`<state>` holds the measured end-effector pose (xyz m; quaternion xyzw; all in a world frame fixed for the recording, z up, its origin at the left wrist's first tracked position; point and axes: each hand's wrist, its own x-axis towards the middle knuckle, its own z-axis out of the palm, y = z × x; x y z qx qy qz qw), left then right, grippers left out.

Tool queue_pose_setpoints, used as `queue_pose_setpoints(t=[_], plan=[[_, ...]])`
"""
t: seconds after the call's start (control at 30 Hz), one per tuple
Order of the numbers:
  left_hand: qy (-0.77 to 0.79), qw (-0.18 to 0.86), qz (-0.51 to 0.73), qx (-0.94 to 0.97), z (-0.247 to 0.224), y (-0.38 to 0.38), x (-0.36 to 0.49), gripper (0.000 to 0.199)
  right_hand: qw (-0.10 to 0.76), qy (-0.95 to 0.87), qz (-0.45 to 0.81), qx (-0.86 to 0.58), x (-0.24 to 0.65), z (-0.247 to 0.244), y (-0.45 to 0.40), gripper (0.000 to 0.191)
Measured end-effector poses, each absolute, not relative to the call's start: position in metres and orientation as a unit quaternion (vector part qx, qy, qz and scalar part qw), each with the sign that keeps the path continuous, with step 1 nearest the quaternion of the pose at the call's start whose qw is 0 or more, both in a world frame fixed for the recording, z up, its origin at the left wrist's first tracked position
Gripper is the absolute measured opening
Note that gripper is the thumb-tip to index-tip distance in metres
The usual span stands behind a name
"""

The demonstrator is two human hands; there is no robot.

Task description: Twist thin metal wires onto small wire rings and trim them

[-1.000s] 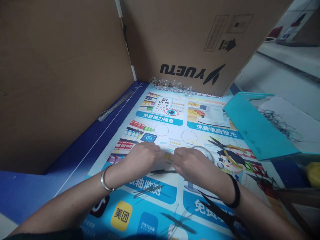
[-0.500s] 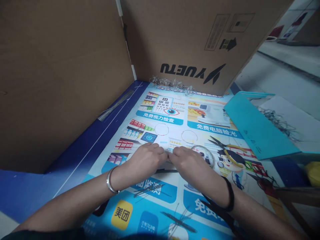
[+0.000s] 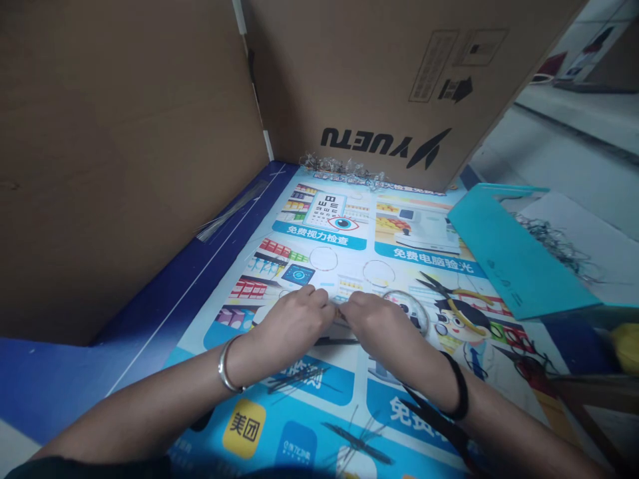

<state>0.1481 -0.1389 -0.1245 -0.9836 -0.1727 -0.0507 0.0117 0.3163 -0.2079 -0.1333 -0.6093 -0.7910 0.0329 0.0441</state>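
My left hand [image 3: 303, 318] and my right hand [image 3: 375, 324] meet over the middle of a printed poster [image 3: 344, 392], fingertips pinched together and nearly touching. Whatever they pinch is hidden behind the fingers or too small to name. Just beyond the hands lie two thin wire rings [image 3: 323, 259]. A coil of wire [image 3: 424, 318] rests beside my right hand, with yellow-handled pliers [image 3: 456, 296] to its right. Short dark wire pieces [image 3: 297, 379] lie below the hands, and another bundle of dark wires [image 3: 357, 442] is nearer to me.
Tall cardboard panels [image 3: 364, 73] stand at the left and back, with a tangle of wire [image 3: 344, 167] at their foot. A turquoise folder [image 3: 519, 259] at right bears a heap of wire scraps [image 3: 559, 243]. Black scissors [image 3: 439, 426] lie under my right forearm. Clear strips [image 3: 232, 211] lie at left.
My left hand and wrist have shifted slightly to the right. Both hands stay pinched close together at the same spot; the things around them have not moved.
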Motion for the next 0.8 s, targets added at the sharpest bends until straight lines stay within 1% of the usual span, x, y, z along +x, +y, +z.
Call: queue_pose_setpoints(t=[0.07, 0.1, 0.2, 0.3, 0.43, 0.57, 0.63, 0.7, 0.8], plan=[[-0.187, -0.008, -0.066, -0.980, -0.126, -0.137, 0.147, 0.014, 0.064, -0.779, 0.078, -0.619, 0.318, -0.131, -0.205, 0.019], [-0.196, -0.022, -0.074, -0.978, -0.127, -0.135, 0.147, 0.016, 0.088, -0.771, 0.108, -0.621, 0.319, -0.130, -0.203, 0.020], [-0.229, -0.089, -0.094, -0.965, -0.131, -0.130, 0.146, 0.020, 0.189, -0.736, 0.195, -0.620, 0.323, -0.128, -0.200, 0.020], [-0.270, -0.210, -0.128, -0.931, -0.132, -0.126, 0.147, 0.020, 0.273, -0.678, 0.276, -0.624, 0.324, -0.129, -0.198, 0.017], [-0.320, -0.378, -0.159, -0.854, -0.130, -0.124, 0.151, 0.012, 0.346, -0.581, 0.393, -0.623, 0.325, -0.134, -0.198, 0.011], [-0.370, -0.522, -0.161, -0.752, -0.135, -0.126, 0.155, 0.004, 0.407, -0.515, 0.470, -0.590, 0.324, -0.139, -0.198, 0.015], [-0.374, -0.580, -0.176, -0.702, -0.138, -0.128, 0.157, 0.006, 0.428, -0.491, 0.490, -0.580, 0.322, -0.141, -0.198, 0.018], [-0.370, -0.616, -0.192, -0.669, -0.141, -0.129, 0.158, 0.011, 0.444, -0.471, 0.501, -0.575, 0.320, -0.141, -0.197, 0.020], [-0.364, -0.626, -0.204, -0.659, -0.141, -0.131, 0.160, 0.013, 0.456, -0.454, 0.509, -0.572, 0.318, -0.140, -0.197, 0.022]])
